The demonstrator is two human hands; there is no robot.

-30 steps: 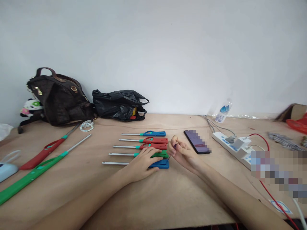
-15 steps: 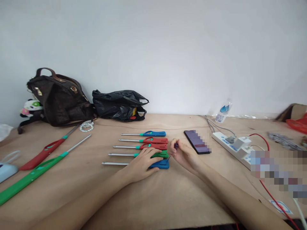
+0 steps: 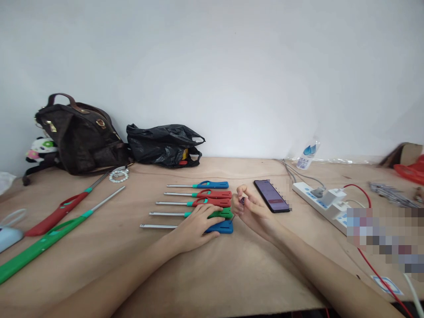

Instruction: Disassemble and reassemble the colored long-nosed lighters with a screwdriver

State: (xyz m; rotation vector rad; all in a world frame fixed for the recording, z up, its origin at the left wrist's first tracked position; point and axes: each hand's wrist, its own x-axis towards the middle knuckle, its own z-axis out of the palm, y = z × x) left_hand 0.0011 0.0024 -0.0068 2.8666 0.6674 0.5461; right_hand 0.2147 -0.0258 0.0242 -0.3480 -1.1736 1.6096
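Several long-nosed gas lighters lie side by side on the table. My left hand (image 3: 198, 225) rests across the near ones, its fingers over the green lighter (image 3: 226, 213) and its thumb along the near side of the blue lighter (image 3: 222, 227), gripping that blue one against the table. My right hand (image 3: 253, 212) is closed round a small screwdriver with a dark purple handle (image 3: 243, 201). Its thin shaft slants down to the blue lighter's handle end; the tip is too small to make out. Beyond lie two red lighters (image 3: 218, 194) and another blue lighter (image 3: 217, 185).
Larger red (image 3: 49, 221) and green lighters (image 3: 36, 247) lie at left, near a bead bracelet (image 3: 118, 176). Behind are a dark backpack (image 3: 82, 137) and a black plastic bag (image 3: 162, 145). A phone (image 3: 272, 196), power strip (image 3: 318, 203) with cables and bottle (image 3: 308, 154) are at right.
The fingers of my right hand have shifted on the screwdriver handle, the index finger lifting and loosening a little. My left hand and the lighters stay in place.
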